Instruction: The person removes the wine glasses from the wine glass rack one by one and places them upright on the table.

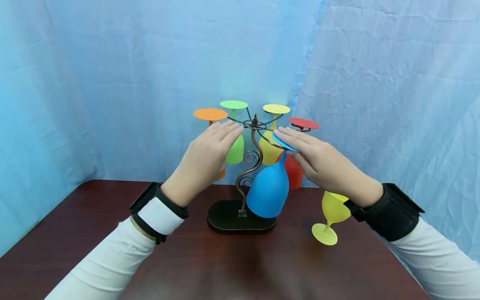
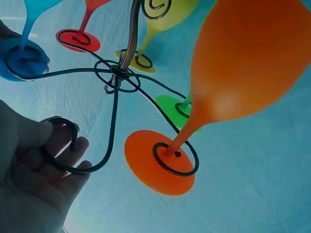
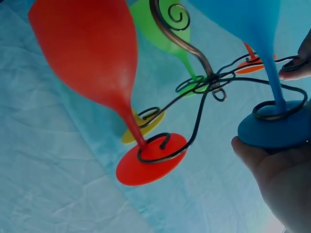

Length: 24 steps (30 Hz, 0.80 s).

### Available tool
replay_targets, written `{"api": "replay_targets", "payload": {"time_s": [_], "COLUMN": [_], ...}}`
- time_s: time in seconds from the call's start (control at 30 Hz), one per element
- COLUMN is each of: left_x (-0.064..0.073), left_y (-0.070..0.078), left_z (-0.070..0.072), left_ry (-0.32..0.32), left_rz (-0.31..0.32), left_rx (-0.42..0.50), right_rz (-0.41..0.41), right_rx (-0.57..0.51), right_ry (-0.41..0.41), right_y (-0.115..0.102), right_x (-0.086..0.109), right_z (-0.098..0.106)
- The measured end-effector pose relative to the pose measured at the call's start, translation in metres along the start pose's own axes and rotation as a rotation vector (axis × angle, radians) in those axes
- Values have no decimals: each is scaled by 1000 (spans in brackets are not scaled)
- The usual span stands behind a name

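A metal wine glass rack (image 1: 246,175) with a curved stem stands on a black oval base. My left hand (image 1: 207,152) holds one of its curled hooks (image 2: 73,169) between thumb and fingers; no glass hangs on that hook. A blue wine glass (image 1: 269,187) hangs tilted, bowl down, its stem inside another hook. My right hand (image 1: 318,156) grips the blue foot (image 3: 277,127), with straight fingers over its top and the thumb below. Orange (image 2: 248,63), green (image 1: 235,150), yellow (image 1: 270,150) and red (image 3: 92,53) glasses hang upside down around the rack.
Another yellow wine glass (image 1: 325,234) stands upright on the dark wooden table (image 1: 180,266), right of the rack and partly behind my right wrist. Light blue cloth (image 1: 150,83) hangs behind and at both sides of the table.
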<state>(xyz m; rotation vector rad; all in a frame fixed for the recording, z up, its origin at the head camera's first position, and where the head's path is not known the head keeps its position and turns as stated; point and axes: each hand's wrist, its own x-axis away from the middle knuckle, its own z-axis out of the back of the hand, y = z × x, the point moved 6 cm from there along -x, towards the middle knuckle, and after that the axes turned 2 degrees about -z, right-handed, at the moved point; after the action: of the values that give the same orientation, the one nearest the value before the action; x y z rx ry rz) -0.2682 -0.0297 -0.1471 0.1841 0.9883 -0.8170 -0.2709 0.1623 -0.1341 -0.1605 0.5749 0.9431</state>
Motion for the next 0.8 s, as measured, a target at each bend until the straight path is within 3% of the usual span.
{"api": "replay_targets", "payload": {"time_s": [0.27, 0.53, 0.8], "left_x": [-7, -12, -14], "left_y": [1, 9, 7], "left_z": [3, -2, -2], "left_ry": [-7, -41, -46], "left_rz": [30, 34, 43], "left_rx": [77, 89, 61], "right_rz": [84, 35, 29], "right_rx": [11, 35, 50], "right_ry": [51, 39, 27], "right_y": [-12, -7, -2], "right_x": [-13, -8, -7], "right_z": [8, 13, 17]}}
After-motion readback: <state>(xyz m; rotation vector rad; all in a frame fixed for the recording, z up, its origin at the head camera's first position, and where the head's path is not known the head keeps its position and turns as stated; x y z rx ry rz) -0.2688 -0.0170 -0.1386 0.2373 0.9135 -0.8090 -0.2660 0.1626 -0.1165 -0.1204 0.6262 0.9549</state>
